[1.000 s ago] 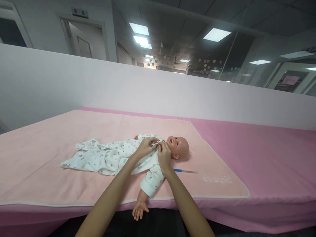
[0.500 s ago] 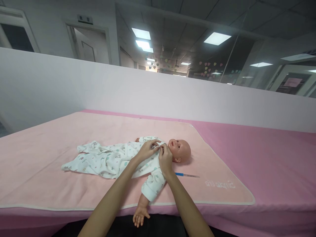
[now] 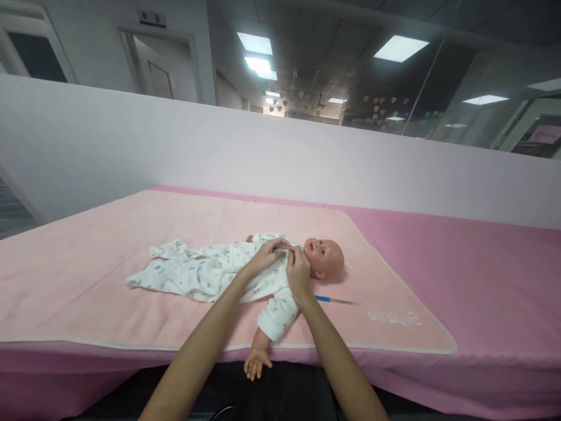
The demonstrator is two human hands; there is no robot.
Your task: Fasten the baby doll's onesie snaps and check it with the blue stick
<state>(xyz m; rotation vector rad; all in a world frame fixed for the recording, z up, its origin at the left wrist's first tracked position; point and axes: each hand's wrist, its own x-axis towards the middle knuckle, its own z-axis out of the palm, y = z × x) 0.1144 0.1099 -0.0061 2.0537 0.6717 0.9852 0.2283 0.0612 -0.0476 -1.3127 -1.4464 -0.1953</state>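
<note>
A baby doll lies on its back on a light pink blanket, head to the right. It wears a white printed romper whose legs trail off to the left. My left hand and my right hand meet at the romper's neckline just below the doll's chin. The fingers of both hands are pinched on the fabric there. One bare doll arm hangs over the near edge of the table.
A thin blue-and-clear thermometer lies on the blanket right of my right wrist. A darker pink sheet covers the table to the right. A white partition wall stands behind the table, with a door and glass offices beyond.
Both hands stay pinched at the romper's neckline. The view has shifted slightly, so the doll sits a little further right and higher in the picture.
</note>
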